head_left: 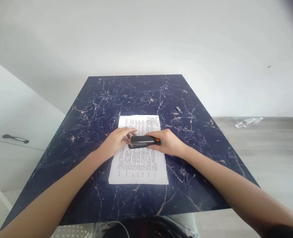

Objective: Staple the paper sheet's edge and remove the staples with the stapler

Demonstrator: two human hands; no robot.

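A printed sheet of paper (139,165) lies flat on the dark blue marbled table (106,99). Across its middle rests a black stapler (143,140) with an orange end on the right. My left hand (116,140) touches the stapler's left end with curled fingertips. My right hand (168,142) wraps around its right end near the orange part. Both hands rest on the paper.
A small strip of staples (178,108) lies on the table beyond the paper, to the right. A white cabinet with a dark handle (15,138) stands at the left. On the grey floor to the right lies a clear plastic bottle (248,122).
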